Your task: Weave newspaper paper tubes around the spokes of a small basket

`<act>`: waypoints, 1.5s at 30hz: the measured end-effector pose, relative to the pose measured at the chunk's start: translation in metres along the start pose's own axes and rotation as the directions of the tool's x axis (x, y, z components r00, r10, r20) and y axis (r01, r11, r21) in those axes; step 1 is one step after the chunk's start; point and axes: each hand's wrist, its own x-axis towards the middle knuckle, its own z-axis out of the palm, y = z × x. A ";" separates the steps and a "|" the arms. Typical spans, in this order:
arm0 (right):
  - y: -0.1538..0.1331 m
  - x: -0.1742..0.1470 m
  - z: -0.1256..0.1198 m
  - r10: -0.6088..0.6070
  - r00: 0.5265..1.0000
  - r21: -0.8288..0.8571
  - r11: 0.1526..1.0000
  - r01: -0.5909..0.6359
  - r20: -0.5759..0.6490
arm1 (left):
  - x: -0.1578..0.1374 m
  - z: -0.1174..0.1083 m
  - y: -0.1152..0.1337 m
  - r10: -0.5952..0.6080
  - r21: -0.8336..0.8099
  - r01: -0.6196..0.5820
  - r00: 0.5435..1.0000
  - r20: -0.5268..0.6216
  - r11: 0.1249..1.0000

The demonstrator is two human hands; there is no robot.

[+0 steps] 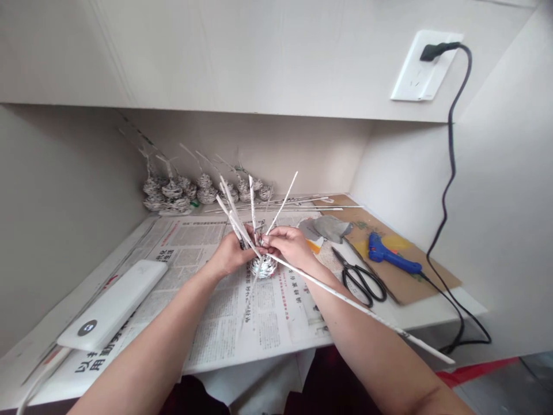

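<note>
Over the middle of the newspaper-covered desk, both my hands are closed on a small gourd-like weave of rolled paper (262,267). My left hand (235,252) grips its upper part from the left, fingers around the upright paper sticks (231,199). From the right, my right hand (288,245) pinches the strips at the top. One long paper stick (363,308) runs from between the hands across my right forearm to the lower right. Other sticks fan upward and outward. My fingers hide the neck of the weave.
Several finished woven paper gourds (173,193) stand at the back left. Loose paper sticks (285,206) lie along the back. To the right are black-handled scissors (360,279), a blue glue gun (391,256) on cardboard (415,291), and its hanging cord (449,167). A white power bank (116,305) lies left.
</note>
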 end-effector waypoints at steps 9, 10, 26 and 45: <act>0.002 0.000 -0.006 -0.056 0.986 -0.047 0.997 0.064 0.154 | 0.002 -0.002 -0.006 -0.027 -0.066 0.033 0.994 0.102 0.997; 0.002 0.000 -0.007 -0.062 0.980 -0.046 0.996 0.072 0.190 | 0.001 -0.002 -0.006 -0.014 -0.058 0.020 0.995 0.103 0.998; 0.013 0.009 -0.014 0.027 1.000 -0.353 0.935 -0.027 -0.004 | -0.001 0.003 -0.009 0.052 0.026 -0.054 0.997 0.057 0.998; 0.009 0.004 -0.006 -0.108 0.994 -0.219 0.971 0.099 -0.029 | 0.001 -0.003 -0.008 -0.003 0.064 0.002 1.000 0.024 0.998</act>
